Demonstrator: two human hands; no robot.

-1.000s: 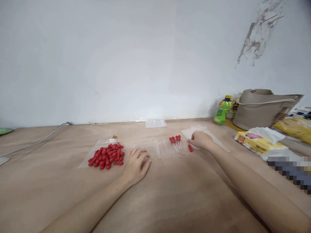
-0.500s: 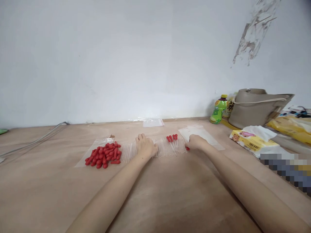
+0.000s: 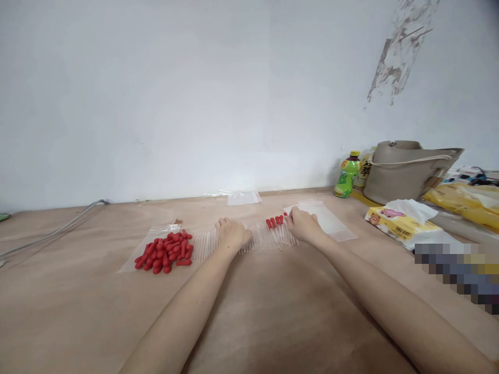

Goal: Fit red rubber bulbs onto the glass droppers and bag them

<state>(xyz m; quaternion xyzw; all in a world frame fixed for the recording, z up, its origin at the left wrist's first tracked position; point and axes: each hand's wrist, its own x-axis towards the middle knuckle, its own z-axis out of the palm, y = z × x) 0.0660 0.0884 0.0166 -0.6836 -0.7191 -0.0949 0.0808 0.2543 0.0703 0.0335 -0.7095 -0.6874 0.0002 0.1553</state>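
Observation:
Clear glass dropper tubes (image 3: 205, 246) lie side by side in a long row across the table. My left hand (image 3: 233, 234) rests over the middle of the row, fingers stretched forward and thumb apart, touching the tubes. Several tubes toward the right end bear red rubber bulbs (image 3: 277, 220) on their far ends. Beside these, my right hand (image 3: 304, 224) is closed at the far end of a tube, pinching a red rubber bulb (image 3: 286, 214) that is mostly hidden by the fingers. A heap of loose red bulbs (image 3: 166, 250) lies left of the row on a clear plastic bag.
Behind my right hand lies a clear zip bag (image 3: 331, 221); another small bag (image 3: 244, 198) is near the wall. At right stand a green drink bottle (image 3: 348, 175), a grey-beige bag (image 3: 405, 171) and a yellow tissue pack (image 3: 401, 226). A grey cable (image 3: 58, 228) runs at left.
My right hand has moved left and away from me, from the row's near right corner to the tubes' far ends, carrying the red rubber bulb. My left hand stays on the tubes.

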